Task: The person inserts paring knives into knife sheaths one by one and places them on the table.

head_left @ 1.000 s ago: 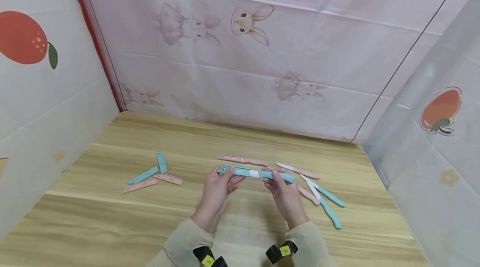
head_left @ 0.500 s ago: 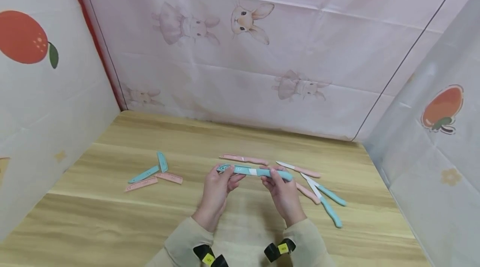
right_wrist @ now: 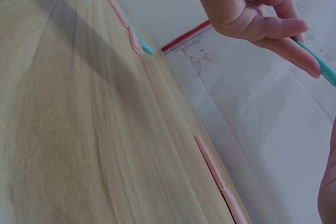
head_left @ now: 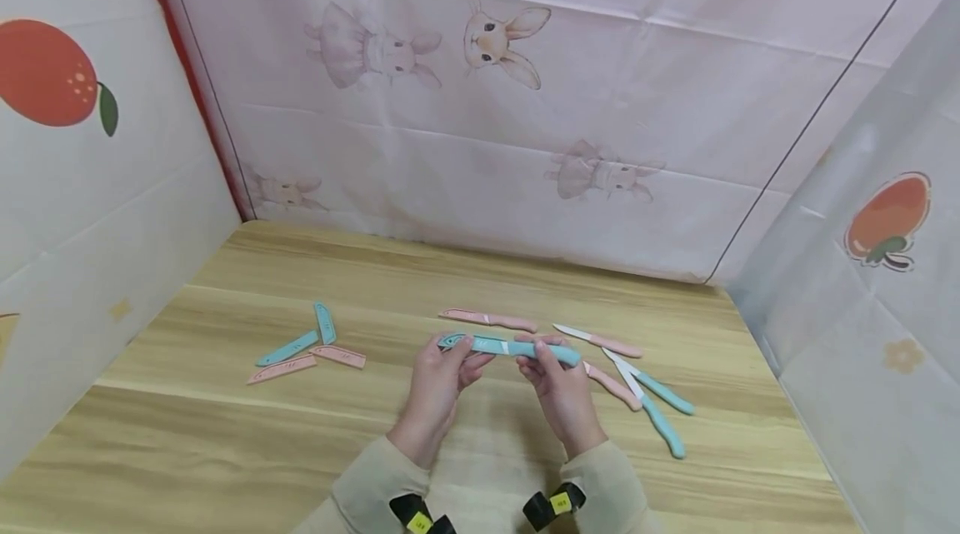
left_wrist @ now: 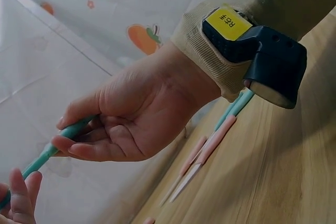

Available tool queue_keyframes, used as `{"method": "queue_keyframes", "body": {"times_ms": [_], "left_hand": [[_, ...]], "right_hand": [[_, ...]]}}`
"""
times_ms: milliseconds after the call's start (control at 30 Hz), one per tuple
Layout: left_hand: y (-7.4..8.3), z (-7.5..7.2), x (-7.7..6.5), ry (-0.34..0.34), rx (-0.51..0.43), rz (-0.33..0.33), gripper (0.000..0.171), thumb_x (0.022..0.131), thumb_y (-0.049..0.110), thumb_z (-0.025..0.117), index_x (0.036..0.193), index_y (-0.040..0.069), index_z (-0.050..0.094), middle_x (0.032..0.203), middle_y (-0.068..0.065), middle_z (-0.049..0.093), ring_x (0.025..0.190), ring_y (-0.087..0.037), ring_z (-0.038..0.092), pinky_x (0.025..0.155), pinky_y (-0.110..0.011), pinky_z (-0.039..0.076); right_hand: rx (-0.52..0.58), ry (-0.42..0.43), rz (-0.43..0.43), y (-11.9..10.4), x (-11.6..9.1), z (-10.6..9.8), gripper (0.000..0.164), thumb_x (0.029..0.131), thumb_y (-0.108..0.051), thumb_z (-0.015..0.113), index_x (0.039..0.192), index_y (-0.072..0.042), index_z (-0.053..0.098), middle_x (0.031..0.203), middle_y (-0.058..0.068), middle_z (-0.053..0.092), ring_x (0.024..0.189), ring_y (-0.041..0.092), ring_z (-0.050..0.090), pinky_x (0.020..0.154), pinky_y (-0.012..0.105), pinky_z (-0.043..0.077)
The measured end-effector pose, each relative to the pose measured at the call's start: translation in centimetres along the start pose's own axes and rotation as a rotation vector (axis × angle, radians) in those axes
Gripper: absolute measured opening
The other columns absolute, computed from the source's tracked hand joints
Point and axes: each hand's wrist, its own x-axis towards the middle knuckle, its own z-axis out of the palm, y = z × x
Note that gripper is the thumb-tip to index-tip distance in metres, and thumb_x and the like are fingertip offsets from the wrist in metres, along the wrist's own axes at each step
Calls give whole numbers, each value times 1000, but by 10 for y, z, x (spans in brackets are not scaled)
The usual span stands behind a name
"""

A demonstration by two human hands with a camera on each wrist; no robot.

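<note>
My left hand (head_left: 431, 388) pinches a turquoise knife sheath (head_left: 491, 346) between thumb and fingers, in the head view's middle. A turquoise paring knife (head_left: 567, 354) has its blade inside that sheath, with only a thin pale strip showing between sheath and handle. My right hand (head_left: 567, 401) grips the knife's handle, thumb on top. Both hands hold the knife level above the table. In the left wrist view the right hand's fingers curl round the turquoise handle (left_wrist: 42, 157). From the right wrist view, the left hand (right_wrist: 262, 9) is seen pinching the sheath (right_wrist: 317, 62).
A sheathed pink knife (head_left: 513, 322) lies behind the hands. To the right are bare pink knives (head_left: 617, 346) and turquoise knives (head_left: 663, 427), some crossing. Loose turquoise sheaths (head_left: 287, 348) and pink sheaths (head_left: 339, 356) lie at left on the wooden table (head_left: 187, 434). Printed curtains surround it.
The right hand has moved left, sliding the knife farther into the sheath; the white blade part showing has shrunk to a thin strip. The left hand has barely moved.
</note>
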Motion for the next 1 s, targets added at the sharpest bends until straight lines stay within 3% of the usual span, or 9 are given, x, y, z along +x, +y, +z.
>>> {"method": "queue_keyframes", "body": {"times_ms": [167, 333, 433, 533, 667, 767, 900, 1000], "left_hand": [[1, -7, 6, -45, 66, -8, 21, 97, 9, 48, 109, -9, 46, 96, -20, 67, 82, -15, 68, 62, -17, 53], [8, -21, 22, -91, 193, -59, 24, 99, 11, 42, 114, -8, 45, 108, -22, 61, 91, -20, 65, 75, -29, 55], [11, -30, 35, -118, 325, -49, 26, 96, 6, 43, 118, -8, 47, 105, -22, 59, 88, -22, 64, 78, -37, 54], [10, -41, 49, -146, 547, 23, 26, 91, 2, 54, 117, -5, 55, 97, -17, 61, 83, -22, 63, 75, -39, 55], [10, -53, 63, -204, 886, 143, 21, 83, 3, 68, 105, 3, 65, 93, -7, 64, 83, -20, 60, 71, -34, 53], [13, -57, 72, -270, 1117, 210, 17, 82, 6, 70, 99, 6, 65, 93, -5, 64, 85, -18, 59, 72, -32, 51], [14, -57, 84, -314, 1407, 249, 13, 84, 13, 70, 93, 8, 63, 90, -3, 64, 82, -17, 59, 72, -34, 50], [9, -56, 92, -321, 1554, 259, 10, 84, 15, 70, 88, 9, 63, 87, -2, 62, 77, -16, 56, 69, -35, 49]], "right_hand": [[15, -37, 57, -2, 4, -6, 10, 100, -12, 43, 99, -7, 51, 110, 4, 63, 87, 10, 62, 81, 22, 51], [5, 118, 113, -6, 14, -14, 13, 97, -7, 47, 110, -2, 48, 96, 3, 58, 83, 9, 60, 77, 19, 51], [-92, 246, 153, -6, 21, -19, 22, 95, -2, 49, 116, 4, 45, 89, 3, 57, 79, 8, 61, 76, 17, 51], [-226, 295, 205, -4, 27, -24, 31, 94, 2, 50, 122, 11, 42, 90, 5, 59, 80, 8, 63, 79, 20, 52], [-489, 247, 216, -1, 34, -30, 34, 90, 1, 57, 121, 12, 48, 98, 13, 62, 86, 14, 64, 82, 28, 52], [-807, 168, 178, 1, 40, -35, 30, 86, -5, 66, 114, 4, 58, 104, 13, 63, 90, 19, 63, 80, 33, 53], [-1210, 35, 107, 5, 51, -41, 21, 83, -13, 71, 102, -6, 66, 97, 4, 65, 87, 18, 60, 77, 35, 51], [-1396, -68, 63, 12, 58, -45, 17, 83, -14, 71, 97, -6, 66, 92, 3, 66, 82, 17, 59, 75, 36, 50]]}}
